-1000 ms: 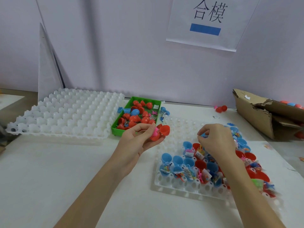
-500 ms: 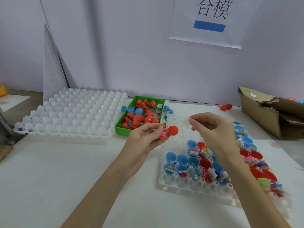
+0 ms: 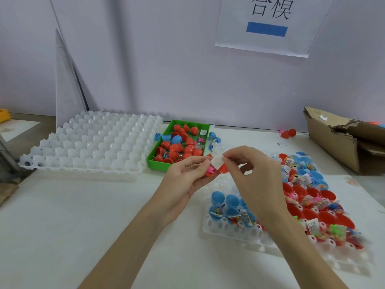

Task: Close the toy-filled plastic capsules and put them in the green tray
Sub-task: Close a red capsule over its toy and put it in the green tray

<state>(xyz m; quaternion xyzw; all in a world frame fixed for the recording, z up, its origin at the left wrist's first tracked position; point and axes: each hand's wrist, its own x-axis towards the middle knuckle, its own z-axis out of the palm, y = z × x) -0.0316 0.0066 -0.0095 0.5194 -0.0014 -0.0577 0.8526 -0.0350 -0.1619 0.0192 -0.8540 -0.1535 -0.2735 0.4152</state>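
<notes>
My left hand (image 3: pixel 185 180) holds an open red capsule (image 3: pixel 223 168) with a pink toy (image 3: pixel 210 170) showing inside it. My right hand (image 3: pixel 254 170) pinches a small white paper slip (image 3: pixel 216 162) right above that capsule. The green tray (image 3: pixel 158 162) behind my hands holds several red capsules and a blue one (image 3: pixel 176 139). At the right, a white cell tray (image 3: pixel 229 232) carries several open blue and red capsule halves (image 3: pixel 218 197) stuffed with bagged toys.
A large white cell tray (image 3: pixel 89 142) lies upside down at the left. A torn cardboard box (image 3: pixel 337 138) stands at the right edge. Two loose red capsule pieces (image 3: pixel 288 133) sit near the wall. A paper sign (image 3: pixel 268 24) hangs above.
My right hand rose from the filled cell tray and came left to the red capsule, now pinching a white slip. My left hand kept hold of the capsule.
</notes>
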